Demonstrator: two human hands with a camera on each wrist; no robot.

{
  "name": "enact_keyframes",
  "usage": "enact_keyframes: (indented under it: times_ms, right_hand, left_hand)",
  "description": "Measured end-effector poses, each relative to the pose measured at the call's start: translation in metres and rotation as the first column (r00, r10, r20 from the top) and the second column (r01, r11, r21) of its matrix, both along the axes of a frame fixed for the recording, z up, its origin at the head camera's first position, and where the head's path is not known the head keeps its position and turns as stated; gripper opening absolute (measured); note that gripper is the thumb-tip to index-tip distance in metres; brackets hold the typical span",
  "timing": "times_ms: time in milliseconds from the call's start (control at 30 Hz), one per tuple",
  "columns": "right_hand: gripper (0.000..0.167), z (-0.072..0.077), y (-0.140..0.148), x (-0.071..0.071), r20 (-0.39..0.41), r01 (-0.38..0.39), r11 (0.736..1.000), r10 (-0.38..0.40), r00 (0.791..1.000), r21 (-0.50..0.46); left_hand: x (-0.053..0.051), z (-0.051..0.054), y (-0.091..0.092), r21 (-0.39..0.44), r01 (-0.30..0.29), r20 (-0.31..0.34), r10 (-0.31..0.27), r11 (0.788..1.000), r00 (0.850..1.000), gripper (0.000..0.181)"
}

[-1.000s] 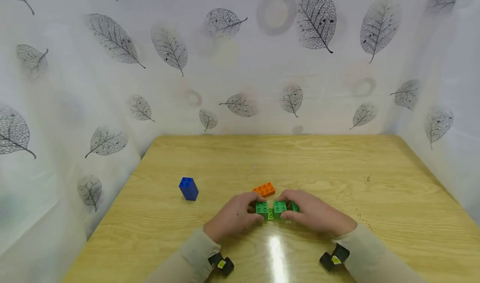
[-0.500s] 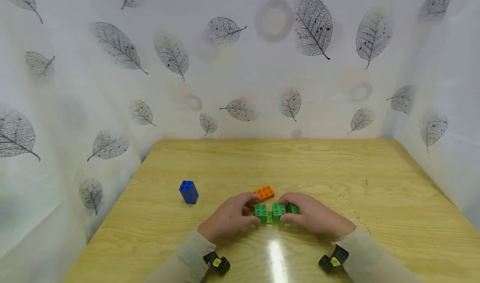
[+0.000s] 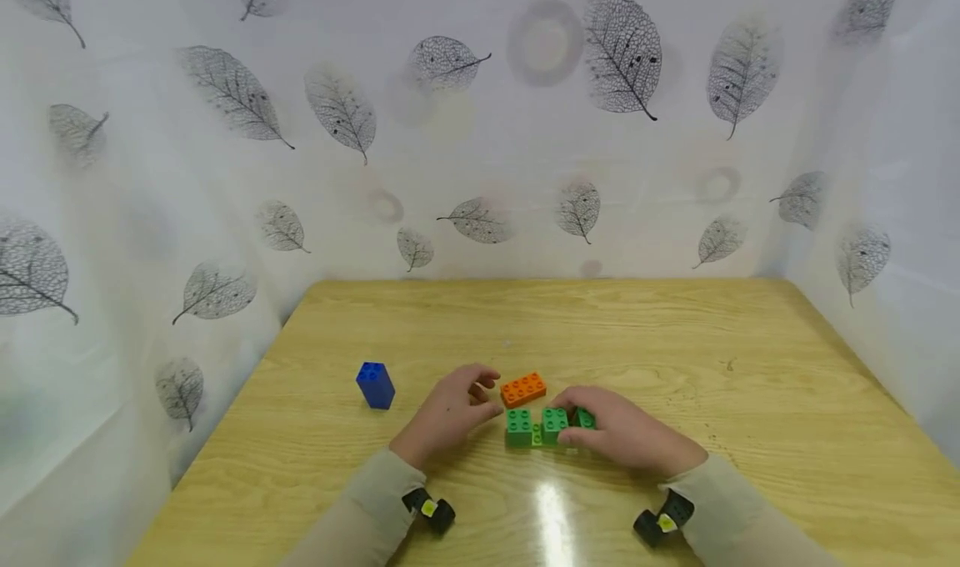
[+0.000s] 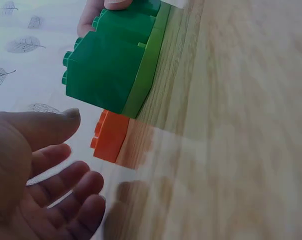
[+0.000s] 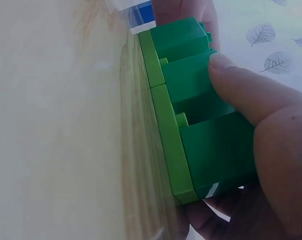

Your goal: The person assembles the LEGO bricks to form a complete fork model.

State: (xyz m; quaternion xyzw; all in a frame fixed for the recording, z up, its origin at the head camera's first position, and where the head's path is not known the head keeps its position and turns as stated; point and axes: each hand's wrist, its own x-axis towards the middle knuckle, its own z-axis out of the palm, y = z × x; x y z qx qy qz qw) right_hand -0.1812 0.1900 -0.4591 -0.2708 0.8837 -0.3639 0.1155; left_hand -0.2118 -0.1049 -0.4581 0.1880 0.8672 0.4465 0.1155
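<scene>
A toy brick assembly sits on the table, with three dark green bricks (image 3: 519, 428) in a row on two thin light green bricks (image 5: 169, 140). My right hand (image 3: 622, 435) pinches its middle dark green brick, thumb on the near side; its other fingers are partly hidden behind. To the left of the row is my left hand (image 3: 452, 410), fingers loosely bent and holding nothing. In the left wrist view a gap shows between the left thumb and the nearest dark green brick (image 4: 105, 70). An orange brick (image 3: 523, 390) lies just behind the row, close to the left fingertips.
A tall blue brick (image 3: 377, 386) stands on the wooden table (image 3: 637, 325), left of my left hand. A pale curtain (image 3: 480, 133) with leaf prints hangs behind the table and along its sides.
My left hand has let go of the green brick row and moved left and slightly away from me, uncovering the orange brick. The right hand keeps its grip in about the same place.
</scene>
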Motion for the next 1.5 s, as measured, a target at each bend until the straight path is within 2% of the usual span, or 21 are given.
enact_keyframes:
  times_ms: [133,233,367,567,800,933,1067,1200,1367,1500]
  right_hand:
    - [0.038,-0.002,-0.001,0.000,-0.002,0.008,1.000,-0.008,1.000,0.004]
    - [0.041,-0.004,-0.003,0.000,-0.017,0.012,1.000,-0.011,1.000,0.021]
    - [0.042,-0.004,-0.004,0.000,-0.037,0.016,0.999,-0.014,0.999,0.032]
    - [0.039,-0.001,-0.002,0.002,-0.072,0.029,0.999,-0.026,0.997,0.041]
    - [0.042,0.009,-0.002,0.005,-0.053,0.094,0.995,-0.095,0.994,-0.030]
    - [0.042,0.012,-0.002,0.004,-0.095,0.087,0.994,-0.093,0.991,-0.059]
    - [0.041,0.013,-0.001,0.003,-0.132,0.079,0.995,-0.088,0.987,-0.068]
    - [0.042,0.015,-0.001,0.004,-0.128,0.100,0.992,-0.110,0.986,-0.078]
    - [0.041,0.020,-0.001,0.004,-0.123,0.099,0.990,-0.111,0.986,-0.098]
    - [0.041,0.021,0.000,0.004,-0.134,0.089,0.991,-0.102,0.986,-0.098]
  left_hand:
    - [-0.010,-0.006,0.010,-0.049,-0.026,0.008,0.026,0.998,1.000,0.045]
    - [-0.014,-0.009,0.015,-0.098,-0.067,-0.006,0.066,0.993,0.998,0.042]
    - [-0.015,-0.013,0.018,-0.140,-0.102,-0.052,0.095,0.985,0.994,0.034]
    - [-0.011,-0.014,0.021,-0.155,-0.091,-0.094,0.077,0.984,0.993,0.032]
    - [-0.008,-0.011,0.020,-0.132,-0.035,-0.081,0.025,0.991,0.996,0.026]
    - [-0.004,-0.011,0.020,-0.140,0.001,-0.050,-0.008,0.990,0.999,0.023]
    - [0.000,-0.013,0.021,-0.153,0.042,-0.049,-0.050,0.987,0.998,0.020]
    - [0.004,-0.013,0.023,-0.129,0.082,-0.054,-0.090,0.988,0.994,0.020]
    - [0.009,-0.012,0.026,-0.060,0.125,0.014,-0.125,0.990,0.992,0.029]
    - [0.012,-0.011,0.028,-0.036,0.165,0.056,-0.163,0.986,0.985,0.031]
